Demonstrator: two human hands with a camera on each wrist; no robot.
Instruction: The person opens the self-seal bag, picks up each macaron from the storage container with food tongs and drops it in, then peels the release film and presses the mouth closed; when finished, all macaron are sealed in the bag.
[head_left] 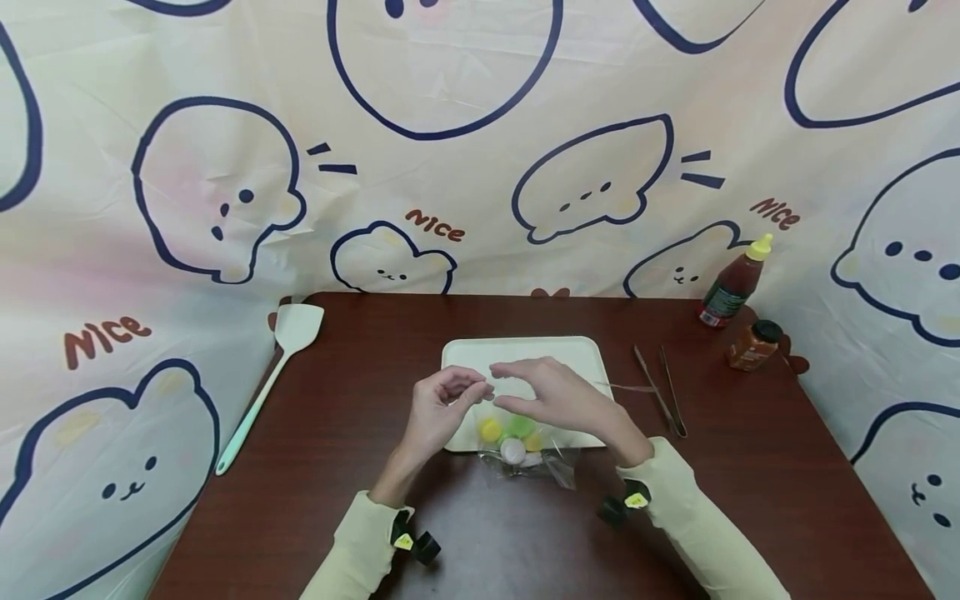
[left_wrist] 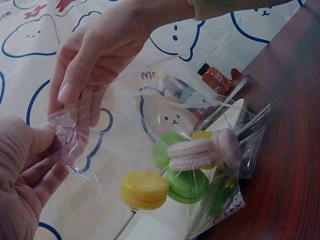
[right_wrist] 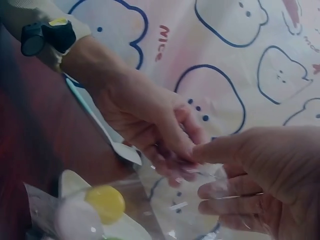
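Observation:
A clear plastic bag (left_wrist: 107, 167) holds several macarons, among them a yellow macaron (left_wrist: 144, 190), a green macaron (left_wrist: 187, 186) and a pale pink macaron (left_wrist: 191, 154). My left hand (head_left: 442, 408) pinches the bag's gathered top between thumb and fingers. Close beside it is my right hand (head_left: 558, 396), its fingers extended and its thumb held apart from them. In the right wrist view the right thumb appears to meet the left fingertips, and its other fingers lie near the film. The bag hangs over the front of a white tray (head_left: 525, 348).
Metal tongs (head_left: 677, 408) lie right of the tray, crossed by a thin strip (head_left: 630, 387). Farther right stand a red sauce bottle (head_left: 733, 285) with a yellow cap and a small jar (head_left: 752, 346) with a black lid. A spatula (head_left: 296, 329) lies along the table's left edge.

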